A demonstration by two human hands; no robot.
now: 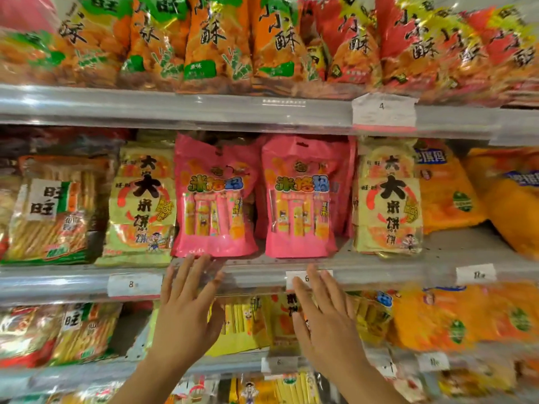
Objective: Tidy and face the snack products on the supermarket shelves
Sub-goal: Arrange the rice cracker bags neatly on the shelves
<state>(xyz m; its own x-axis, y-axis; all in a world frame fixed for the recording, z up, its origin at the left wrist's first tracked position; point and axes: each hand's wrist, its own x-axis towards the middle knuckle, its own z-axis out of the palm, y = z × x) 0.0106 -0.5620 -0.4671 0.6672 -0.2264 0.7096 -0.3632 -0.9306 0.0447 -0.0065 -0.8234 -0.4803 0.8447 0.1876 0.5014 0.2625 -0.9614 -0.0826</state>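
Two pink snack bags stand upright at the front edge of the middle shelf (364, 266), the left pink bag (214, 196) and the right pink bag (297, 199) side by side with a narrow gap between them, more pink bags ranked behind. Each is a glossy plastic pouch with a clear window showing stick-shaped packets. Two bare hands reach up below them. The left hand (186, 313) is spread flat, its fingers (201, 266) straight and released, tips at the shelf's front edge just under the left pink bag's bottom seam; whether they touch it cannot be told. The right hand (326, 322) is likewise flat and unclenched, holding nothing, its fingertips over a white price tag (303, 278) on the shelf rail, just below the right pink bag and apart from it. Two pale yellow rice-cracker bags flank the pink pair, one (140, 205) against the left pink bag, the other (389, 199) just right of the right one. Farther right lie puffy orange bags (446, 193). On the upper shelf (175, 107), crinkly orange and red foil bags (215, 42) stand in a row. The edges of the view are blurred.
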